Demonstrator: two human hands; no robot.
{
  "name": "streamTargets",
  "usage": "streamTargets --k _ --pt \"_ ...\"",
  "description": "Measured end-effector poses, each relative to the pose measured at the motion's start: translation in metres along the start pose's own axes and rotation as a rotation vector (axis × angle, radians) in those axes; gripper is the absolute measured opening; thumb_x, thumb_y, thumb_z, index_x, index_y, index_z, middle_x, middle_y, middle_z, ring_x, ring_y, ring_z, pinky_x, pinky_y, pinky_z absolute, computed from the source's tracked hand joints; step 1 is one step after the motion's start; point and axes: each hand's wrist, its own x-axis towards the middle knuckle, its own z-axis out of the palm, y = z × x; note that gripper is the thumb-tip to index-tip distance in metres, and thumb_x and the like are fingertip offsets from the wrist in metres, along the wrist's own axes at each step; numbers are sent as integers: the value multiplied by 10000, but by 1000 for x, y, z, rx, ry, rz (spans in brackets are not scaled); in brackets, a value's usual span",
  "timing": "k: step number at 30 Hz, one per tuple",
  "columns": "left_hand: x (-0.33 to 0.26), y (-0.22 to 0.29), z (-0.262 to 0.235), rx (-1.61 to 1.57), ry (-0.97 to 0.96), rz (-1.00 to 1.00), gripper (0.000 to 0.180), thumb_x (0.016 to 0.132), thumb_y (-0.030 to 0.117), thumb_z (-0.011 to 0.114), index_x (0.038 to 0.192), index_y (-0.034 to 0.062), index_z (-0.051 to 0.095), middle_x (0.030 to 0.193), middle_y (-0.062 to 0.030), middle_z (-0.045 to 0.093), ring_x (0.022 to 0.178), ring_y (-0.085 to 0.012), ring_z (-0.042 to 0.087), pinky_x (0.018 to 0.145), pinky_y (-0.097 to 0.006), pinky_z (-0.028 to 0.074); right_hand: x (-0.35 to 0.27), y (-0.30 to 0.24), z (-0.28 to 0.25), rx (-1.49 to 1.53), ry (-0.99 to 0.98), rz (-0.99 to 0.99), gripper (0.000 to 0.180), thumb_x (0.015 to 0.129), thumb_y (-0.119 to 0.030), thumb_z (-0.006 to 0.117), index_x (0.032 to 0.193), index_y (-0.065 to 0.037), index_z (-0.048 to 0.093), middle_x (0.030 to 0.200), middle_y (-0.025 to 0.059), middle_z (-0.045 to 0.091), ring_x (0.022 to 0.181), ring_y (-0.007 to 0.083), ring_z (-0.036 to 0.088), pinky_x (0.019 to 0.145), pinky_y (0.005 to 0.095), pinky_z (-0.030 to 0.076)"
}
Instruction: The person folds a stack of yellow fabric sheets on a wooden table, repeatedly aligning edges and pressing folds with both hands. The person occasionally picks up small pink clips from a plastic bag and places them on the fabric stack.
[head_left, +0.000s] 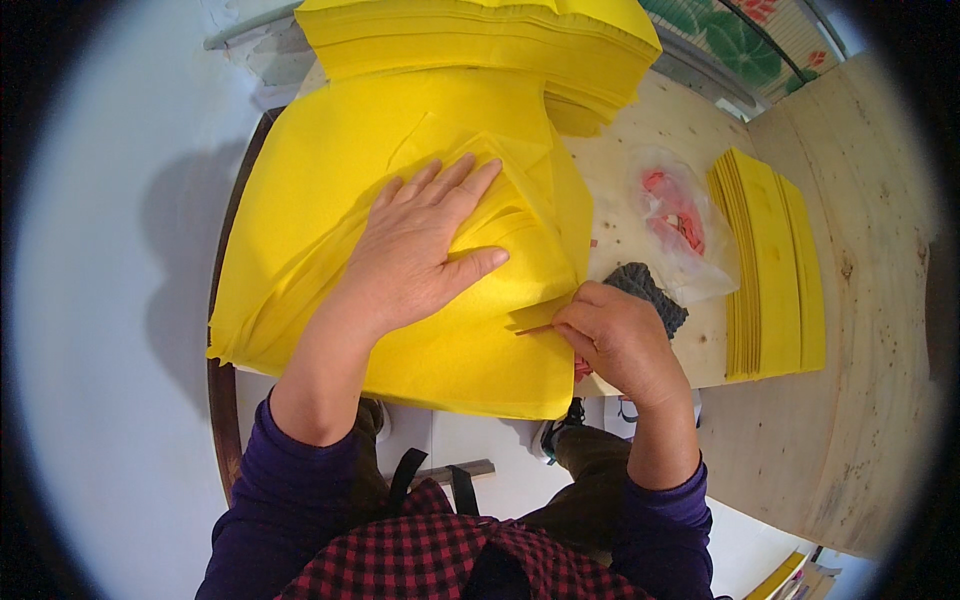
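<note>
Large yellow sheets (450,365) lie in a loose layered pile on the table, several of them creased and folded over one another in the middle. My left hand (415,245) rests flat on the folded part, fingers stretched and the thumb held out to the right. At the pile's right edge my right hand (620,335) is closed in a pinch. Between its thumb and fingers a thin brown stick (535,330) pokes out to the left over the yellow surface. How much of the stick lies inside the fist is hidden.
A thick yellow stack (480,45) stands at the back. On the wooden table (625,200), right of the pile, are a clear plastic bag (675,225) with red pieces and a dark grey cloth (650,297). Folded yellow bundles (775,265) stand by a wooden panel (850,300) at the right.
</note>
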Motion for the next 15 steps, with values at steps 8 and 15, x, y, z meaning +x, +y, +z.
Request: streamTargets --k 8,15 --pt "0 1 0 7 10 5 772 920 518 569 1543 138 318 1563 -179 363 1446 -411 311 1192 -541 196 0 -9 -4 13 74 16 58 812 -106 690 859 -78 671 858 81 624 795 319 642 657 382 517" --pt "0 1 2 10 26 15 768 920 511 573 1539 131 325 1557 -184 372 1441 -414 319 1189 -546 202 -14 -15 -17 -84 91 -9 121 752 -120 728 817 -72 638 771 82 568 724 307 606 593 400 486"
